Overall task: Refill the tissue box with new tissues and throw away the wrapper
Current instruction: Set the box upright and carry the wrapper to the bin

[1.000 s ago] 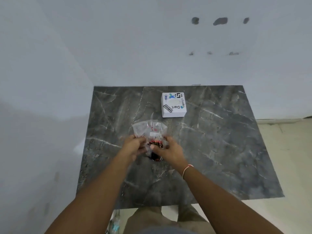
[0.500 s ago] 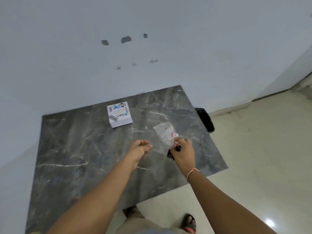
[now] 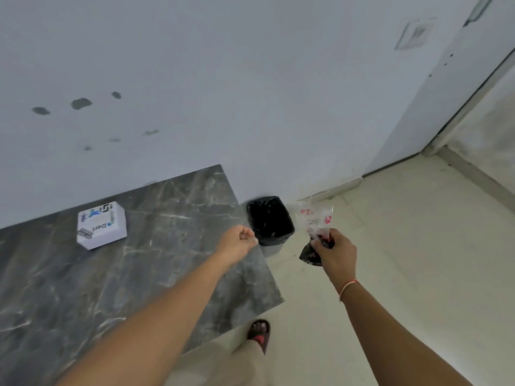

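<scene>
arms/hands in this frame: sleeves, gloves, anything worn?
Both forearms are bare to the frame edge: no sleeves, no gloves. The left hand shows no ring, watch or band. The right hand has a thin pink-orange thread band around the wrist. No rings can be made out on either hand.

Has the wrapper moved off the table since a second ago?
Yes. The wrapper, held in the right hand, has left the table and now hangs over the floor just right of the black bin.
</scene>
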